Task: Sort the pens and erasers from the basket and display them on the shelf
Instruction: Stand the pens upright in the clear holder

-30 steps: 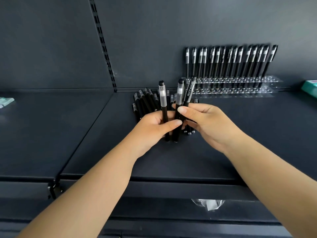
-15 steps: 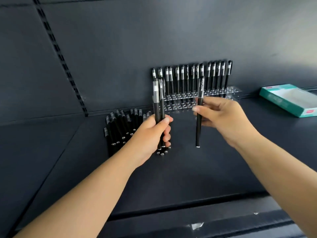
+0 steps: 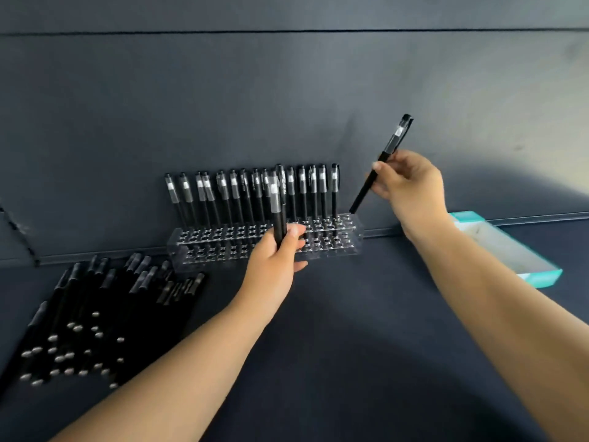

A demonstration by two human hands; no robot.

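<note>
A clear acrylic pen rack [image 3: 347, 247] stands against the dark back wall, its rear row filled with several upright black pens [image 3: 236, 199]. My right hand [image 3: 411, 186] pinches one black pen [image 3: 379, 167], tilted, its lower tip touching the rack's top right end. My left hand [image 3: 277, 250] grips two black pens [image 3: 277, 212] upright in front of the rack's middle. A heap of several loose black pens [image 3: 95, 317] lies on the shelf at the left.
A teal and white cardboard box [image 3: 510, 250] lies on the dark shelf [image 3: 366, 330] at the right, close behind my right forearm. The shelf's back wall rises straight behind the rack. A slotted upright strip [image 3: 19, 231] shows at the far left.
My right hand carried its pen up and right to the rack's right end and tilted it. My left hand moved with its pens toward the rack. The view has closed in on the rack.
</note>
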